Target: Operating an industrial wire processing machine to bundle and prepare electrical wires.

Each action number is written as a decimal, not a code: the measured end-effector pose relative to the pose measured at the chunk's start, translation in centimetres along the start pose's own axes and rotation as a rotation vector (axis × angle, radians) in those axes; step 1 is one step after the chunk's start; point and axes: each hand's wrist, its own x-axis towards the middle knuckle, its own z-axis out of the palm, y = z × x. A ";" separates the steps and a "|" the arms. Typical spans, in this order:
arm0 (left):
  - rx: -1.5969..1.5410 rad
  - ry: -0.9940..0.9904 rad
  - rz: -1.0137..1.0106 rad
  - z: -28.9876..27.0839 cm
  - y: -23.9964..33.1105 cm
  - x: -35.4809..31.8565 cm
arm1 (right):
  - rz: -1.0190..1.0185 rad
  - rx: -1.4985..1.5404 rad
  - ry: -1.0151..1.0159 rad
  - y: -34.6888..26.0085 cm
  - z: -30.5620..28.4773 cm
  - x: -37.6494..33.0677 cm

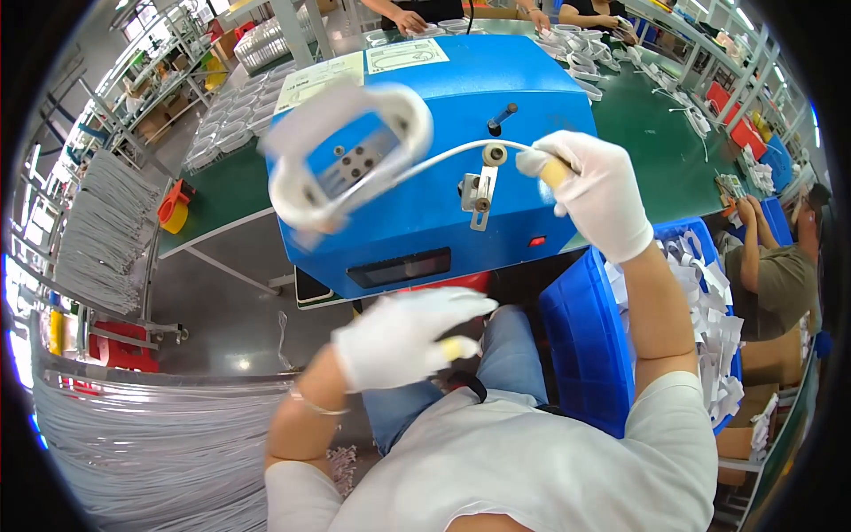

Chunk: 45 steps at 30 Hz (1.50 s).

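A white cable [452,152] is pinched in my right hand [596,191], which wears a white glove with yellow on a finger. The cable runs left to a white plastic oval frame [412,120], smeared by motion, in front of the blue machine [505,84]. Whether the frame touches the machine I cannot tell. My left hand [399,337], also gloved with yellow on the thumb, hovers over my lap with fingers stretched out and nothing in it. A metal bracket with a roller [480,191] and a short blue lever [503,117] show on the machine's face.
At my right stands a blue bin [585,346] full of white pieces. Bundles of cables hang on racks [106,235] at left and lower left. White frames lie on the green table [651,115] behind the machine. Co-workers' hands [409,22] are at the far side and far right.
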 end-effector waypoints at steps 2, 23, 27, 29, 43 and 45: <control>-0.087 -0.028 -0.059 -5.3 1.6 -1.5 | -0.400 -0.407 0.147 1.0 -0.4 1.0; 0.385 0.292 -0.299 -20.5 0.3 0.4 | -1.038 -0.605 0.082 -7.8 4.2 8.5; 0.613 0.358 -0.300 -18.9 0.6 -0.5 | -1.006 -0.841 0.037 -6.8 6.1 8.1; 0.665 0.375 -0.223 -18.5 -0.3 -0.7 | -0.949 -0.911 -0.046 -6.4 6.3 8.7; 0.707 0.744 0.079 -13.6 -2.9 0.8 | 0.120 -0.078 -0.459 -5.4 7.0 11.3; 0.727 0.736 0.102 -13.9 -3.2 0.8 | 0.120 0.135 -0.265 -5.6 7.5 10.7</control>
